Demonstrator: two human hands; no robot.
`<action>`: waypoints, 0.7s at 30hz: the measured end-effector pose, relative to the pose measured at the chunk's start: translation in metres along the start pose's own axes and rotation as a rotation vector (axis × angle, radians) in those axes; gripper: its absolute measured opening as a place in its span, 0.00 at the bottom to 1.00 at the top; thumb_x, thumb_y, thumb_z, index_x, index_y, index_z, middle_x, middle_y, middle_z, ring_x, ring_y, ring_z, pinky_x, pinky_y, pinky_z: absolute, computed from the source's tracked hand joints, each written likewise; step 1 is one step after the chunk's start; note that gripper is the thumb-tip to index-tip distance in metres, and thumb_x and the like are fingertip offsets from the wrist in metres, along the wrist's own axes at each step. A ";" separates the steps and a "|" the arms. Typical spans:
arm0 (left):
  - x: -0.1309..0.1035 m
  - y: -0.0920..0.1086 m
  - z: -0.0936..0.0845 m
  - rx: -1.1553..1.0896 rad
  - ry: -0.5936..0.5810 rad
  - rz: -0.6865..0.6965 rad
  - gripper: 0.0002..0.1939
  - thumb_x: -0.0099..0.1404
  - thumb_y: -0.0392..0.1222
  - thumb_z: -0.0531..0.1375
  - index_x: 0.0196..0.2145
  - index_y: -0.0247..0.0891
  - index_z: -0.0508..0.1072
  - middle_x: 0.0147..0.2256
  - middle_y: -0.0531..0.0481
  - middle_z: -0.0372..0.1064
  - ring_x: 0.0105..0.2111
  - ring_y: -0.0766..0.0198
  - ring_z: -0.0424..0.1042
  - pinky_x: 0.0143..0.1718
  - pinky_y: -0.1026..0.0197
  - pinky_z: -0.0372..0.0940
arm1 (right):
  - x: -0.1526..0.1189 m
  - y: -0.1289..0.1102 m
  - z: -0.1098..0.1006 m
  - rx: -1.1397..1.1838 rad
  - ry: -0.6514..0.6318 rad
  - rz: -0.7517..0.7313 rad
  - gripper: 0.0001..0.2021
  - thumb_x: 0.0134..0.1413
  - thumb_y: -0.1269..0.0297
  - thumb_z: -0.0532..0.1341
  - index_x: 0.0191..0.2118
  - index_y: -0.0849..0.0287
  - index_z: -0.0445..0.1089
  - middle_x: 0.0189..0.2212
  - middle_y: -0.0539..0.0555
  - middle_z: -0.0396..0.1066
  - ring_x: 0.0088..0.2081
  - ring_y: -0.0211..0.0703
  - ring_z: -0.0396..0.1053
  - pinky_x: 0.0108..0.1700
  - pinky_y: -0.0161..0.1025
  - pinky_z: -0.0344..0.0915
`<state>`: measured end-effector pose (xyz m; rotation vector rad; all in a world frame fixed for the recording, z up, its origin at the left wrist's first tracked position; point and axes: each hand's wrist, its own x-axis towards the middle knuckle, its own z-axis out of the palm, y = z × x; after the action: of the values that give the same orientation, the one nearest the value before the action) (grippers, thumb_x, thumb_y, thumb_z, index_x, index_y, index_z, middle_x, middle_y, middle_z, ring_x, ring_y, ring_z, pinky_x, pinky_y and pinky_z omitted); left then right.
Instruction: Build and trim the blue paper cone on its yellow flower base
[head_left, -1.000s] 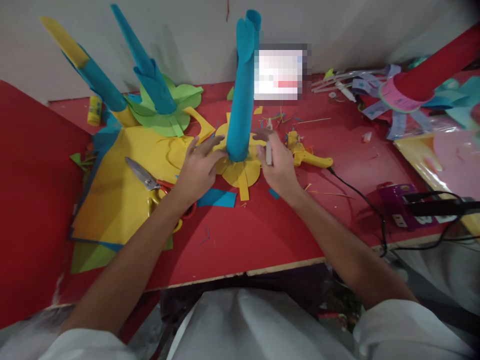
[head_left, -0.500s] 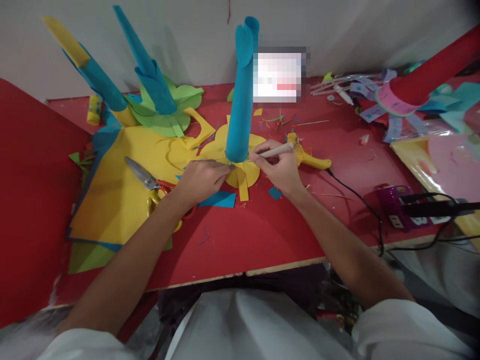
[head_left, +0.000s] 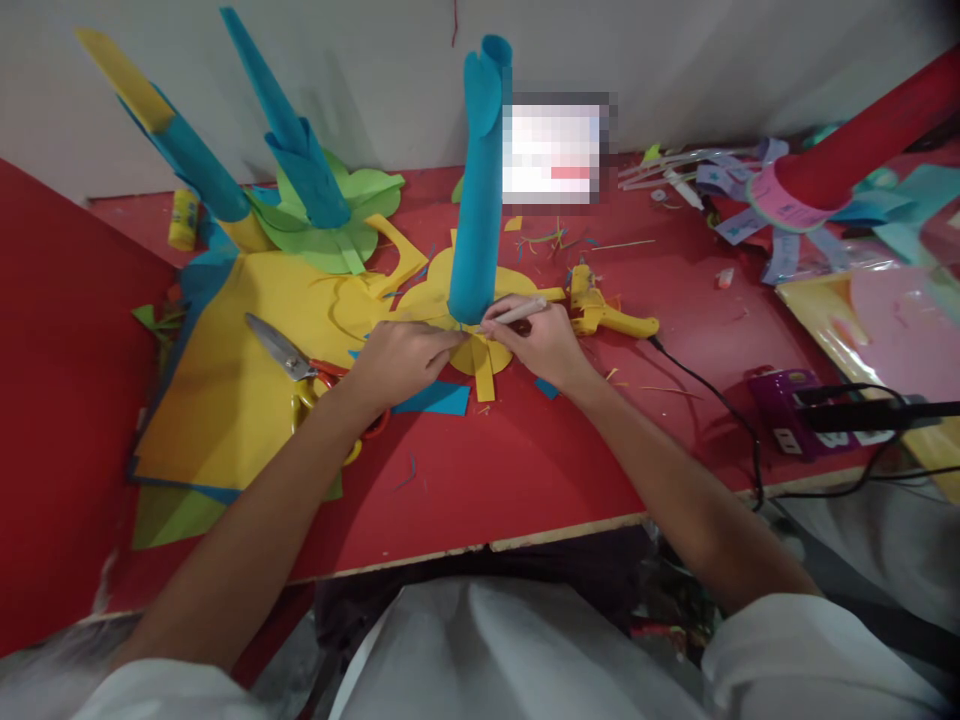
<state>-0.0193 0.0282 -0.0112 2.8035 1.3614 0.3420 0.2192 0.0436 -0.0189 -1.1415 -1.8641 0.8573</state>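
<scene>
Scissors [head_left: 289, 355] beside left hand [head_left: 397, 358] pressing yellow base [head_left: 480, 345], right hand [head_left: 541, 340] gripping stick [head_left: 519, 312], blue tube [head_left: 475, 200] upright between hands

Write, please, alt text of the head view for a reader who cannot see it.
Two bare hands work at the foot of an upright blue paper tube standing on a yellow paper base. The right hand holds a pale stick; the left hand presses the base. Scissors and a yellow glue gun lie nearby.

Both hands, left hand [head_left: 401, 355] and right hand [head_left: 541, 340], curled, fingers nearly meeting.
</scene>
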 end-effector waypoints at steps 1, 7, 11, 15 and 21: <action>0.000 0.000 0.000 0.001 -0.005 -0.002 0.21 0.71 0.37 0.53 0.53 0.50 0.82 0.42 0.50 0.84 0.38 0.55 0.82 0.31 0.58 0.66 | 0.000 0.001 0.000 -0.011 -0.001 -0.003 0.12 0.63 0.52 0.65 0.36 0.55 0.77 0.34 0.53 0.81 0.36 0.47 0.77 0.38 0.42 0.70; 0.000 0.001 -0.002 -0.002 -0.007 -0.011 0.22 0.70 0.36 0.53 0.53 0.50 0.82 0.41 0.50 0.84 0.37 0.55 0.82 0.30 0.57 0.66 | 0.001 0.004 0.002 -0.006 0.054 0.036 0.11 0.62 0.54 0.64 0.35 0.56 0.76 0.33 0.55 0.80 0.36 0.46 0.77 0.36 0.41 0.71; 0.000 0.001 -0.002 0.015 0.003 -0.012 0.22 0.70 0.36 0.53 0.52 0.50 0.83 0.41 0.51 0.84 0.36 0.56 0.82 0.29 0.58 0.64 | 0.000 0.004 0.001 0.031 0.050 0.029 0.12 0.63 0.52 0.64 0.36 0.56 0.76 0.34 0.55 0.80 0.36 0.46 0.77 0.34 0.40 0.70; 0.000 0.002 -0.003 0.016 -0.007 -0.019 0.22 0.70 0.36 0.53 0.52 0.50 0.83 0.40 0.50 0.84 0.35 0.55 0.81 0.28 0.58 0.63 | -0.001 0.002 0.000 0.026 0.014 -0.002 0.13 0.64 0.51 0.64 0.37 0.56 0.77 0.34 0.54 0.81 0.36 0.47 0.77 0.35 0.41 0.70; 0.001 0.003 -0.003 -0.001 -0.015 -0.037 0.22 0.70 0.36 0.53 0.52 0.51 0.83 0.40 0.50 0.84 0.36 0.54 0.81 0.29 0.57 0.63 | -0.001 0.001 -0.001 -0.030 0.001 -0.019 0.12 0.63 0.53 0.64 0.34 0.56 0.77 0.30 0.53 0.79 0.32 0.45 0.75 0.34 0.41 0.66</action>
<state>-0.0173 0.0269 -0.0080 2.7703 1.4075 0.3194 0.2204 0.0430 -0.0196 -1.1403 -1.8903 0.8199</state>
